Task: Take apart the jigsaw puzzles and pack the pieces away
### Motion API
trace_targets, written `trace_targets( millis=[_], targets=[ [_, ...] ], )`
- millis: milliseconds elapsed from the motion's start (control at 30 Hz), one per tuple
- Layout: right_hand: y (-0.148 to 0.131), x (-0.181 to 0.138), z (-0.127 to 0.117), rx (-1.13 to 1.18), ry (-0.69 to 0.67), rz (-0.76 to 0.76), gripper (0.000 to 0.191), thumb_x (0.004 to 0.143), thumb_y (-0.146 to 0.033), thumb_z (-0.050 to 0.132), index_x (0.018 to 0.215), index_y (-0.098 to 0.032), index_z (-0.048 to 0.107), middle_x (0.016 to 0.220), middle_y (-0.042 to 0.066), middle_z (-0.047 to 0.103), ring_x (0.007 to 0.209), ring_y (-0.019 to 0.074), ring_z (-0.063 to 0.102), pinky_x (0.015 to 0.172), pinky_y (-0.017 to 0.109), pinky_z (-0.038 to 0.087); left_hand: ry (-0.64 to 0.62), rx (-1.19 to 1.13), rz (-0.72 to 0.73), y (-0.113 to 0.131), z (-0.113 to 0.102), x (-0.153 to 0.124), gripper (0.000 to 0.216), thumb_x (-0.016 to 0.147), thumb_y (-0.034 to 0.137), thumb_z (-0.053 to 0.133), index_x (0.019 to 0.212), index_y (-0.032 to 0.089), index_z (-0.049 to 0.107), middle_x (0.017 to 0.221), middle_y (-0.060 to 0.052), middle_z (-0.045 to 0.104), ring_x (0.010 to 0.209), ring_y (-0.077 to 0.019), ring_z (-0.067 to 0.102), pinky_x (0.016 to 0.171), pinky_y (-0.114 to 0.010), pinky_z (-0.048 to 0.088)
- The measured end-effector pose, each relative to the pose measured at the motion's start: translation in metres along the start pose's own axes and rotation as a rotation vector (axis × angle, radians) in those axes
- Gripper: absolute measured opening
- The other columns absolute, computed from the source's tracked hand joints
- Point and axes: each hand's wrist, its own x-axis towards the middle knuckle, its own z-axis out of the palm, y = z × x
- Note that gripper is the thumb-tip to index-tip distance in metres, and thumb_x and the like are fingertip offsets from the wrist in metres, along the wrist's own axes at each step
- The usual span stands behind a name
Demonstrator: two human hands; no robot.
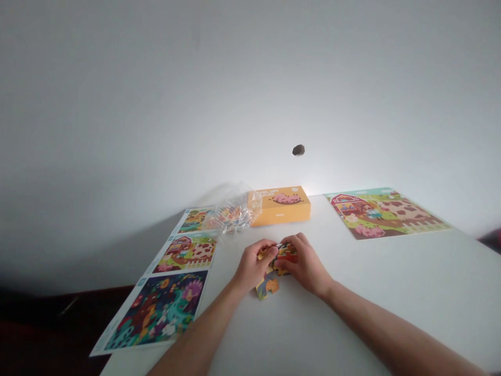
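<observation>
Two hands meet at the middle of the white table [391, 292]. The left hand [252, 267] and the right hand [306, 265] each curl their fingers tight around joined puzzle pieces [270, 284] held between them, near a yellow box [281, 205] and a plastic bag [235, 211].
</observation>
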Motion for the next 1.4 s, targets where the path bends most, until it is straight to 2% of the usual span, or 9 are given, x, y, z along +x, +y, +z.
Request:
trace_targets(
  millis=[233,367,667,933,1000,1067,1167,1267,1400],
  targets=[
    [-0.001,0.000,-0.003,0.048,-0.095,0.102,0.033,0.070,-0.037,0.073,0.091,-0.021,0.053,0.076,-0.003,0.060,0.067,0.0134,0.052,0.063,0.026,0.042,0.115,0.054,0.137,-0.001,0.006,-0.001,0.042,0.096,0.046,0.034,0.104,0.017,0.064,0.101,-0.008,0.066,0.093,-0.0189,0.060,0.084,-0.027,0.045],
    [-0.005,-0.001,-0.004,0.183,-0.094,0.083,0.036,0.067,-0.038,0.075,0.091,-0.020,0.054,0.077,-0.003,0.062,0.068,0.0124,0.052,0.063,0.024,0.042,0.111,0.041,0.191,0.002,0.003,-0.005,0.047,0.097,0.044,0.027,0.109,0.016,0.063,0.106,-0.009,0.063,0.097,-0.0197,0.059,0.087,-0.028,0.044],
    [-0.006,-0.004,0.002,0.442,-0.269,0.183,0.043,0.068,-0.045,0.076,0.097,-0.017,0.060,0.081,0.000,0.061,0.069,0.0130,0.054,0.063,0.024,0.046,0.136,0.079,0.203,-0.004,0.000,-0.008,0.053,0.098,0.045,0.020,0.110,0.014,0.061,0.069,-0.001,0.052,0.067,-0.0149,0.053,0.067,-0.026,0.043],
    [-0.009,-0.008,0.006,0.271,-0.347,0.039,0.044,0.070,-0.038,0.076,0.107,-0.020,0.062,0.088,0.001,0.067,0.074,0.0140,0.057,0.070,0.026,0.047,0.294,0.115,0.257,-0.005,0.005,-0.010,0.051,0.098,0.040,0.018,0.104,0.015,0.062,0.067,-0.001,0.050,0.062,-0.0141,0.050,0.062,-0.026,0.042],
    [-0.008,-0.006,0.004,0.291,-0.309,0.062,0.040,0.071,-0.040,0.075,0.103,-0.019,0.063,0.089,0.002,0.068,0.077,0.0157,0.059,0.071,0.027,0.048,0.382,0.284,0.333,-0.003,-0.002,-0.005,0.040,0.096,0.039,0.030,0.100,0.017,0.064,0.076,-0.004,0.055,0.072,-0.0165,0.054,0.071,-0.029,0.044],
    [-0.005,-0.003,0.003,0.330,-0.228,0.117,0.043,0.071,-0.041,0.074,0.104,-0.018,0.061,0.088,0.003,0.068,0.077,0.0164,0.060,0.070,0.028,0.050,0.619,0.563,0.312,-0.004,-0.014,0.003,0.028,0.088,0.037,0.051,0.103,0.017,0.063,0.095,-0.009,0.059,0.094,-0.0229,0.054,0.088,-0.037,0.042],
    [0.003,0.002,0.003,0.359,-0.115,0.171,0.042,0.071,-0.040,0.074,0.103,-0.017,0.061,0.087,0.004,0.068,0.075,0.0169,0.061,0.069,0.030,0.051,0.837,0.882,0.039,-0.016,-0.033,0.015,0.056,0.075,0.037,0.066,0.127,0.018,0.054,0.130,-0.019,0.045,0.122,-0.0381,0.037,0.098,-0.054,0.032],
    [0.009,0.007,0.002,0.386,-0.032,0.192,0.039,0.072,-0.039,0.073,0.101,-0.017,0.062,0.086,0.004,0.068,0.073,0.0176,0.063,0.067,0.030,0.052,0.763,0.897,-0.097,-0.037,-0.049,0.023,0.035,0.075,0.034,0.064,0.107,0.020,0.066,0.125,-0.017,0.049,0.116,-0.0375,0.043,0.094,-0.053,0.036],
    [0.015,0.015,-0.005,0.487,0.134,0.243,0.044,0.069,-0.042,0.075,0.102,-0.017,0.061,0.090,0.006,0.069,0.073,0.0192,0.066,0.066,0.032,0.055,0.741,0.715,0.001,-0.049,-0.063,0.027,0.020,0.078,0.027,0.051,0.087,0.016,0.065,0.100,-0.012,0.062,0.101,-0.0271,0.055,0.092,-0.041,0.042]
  ],
)
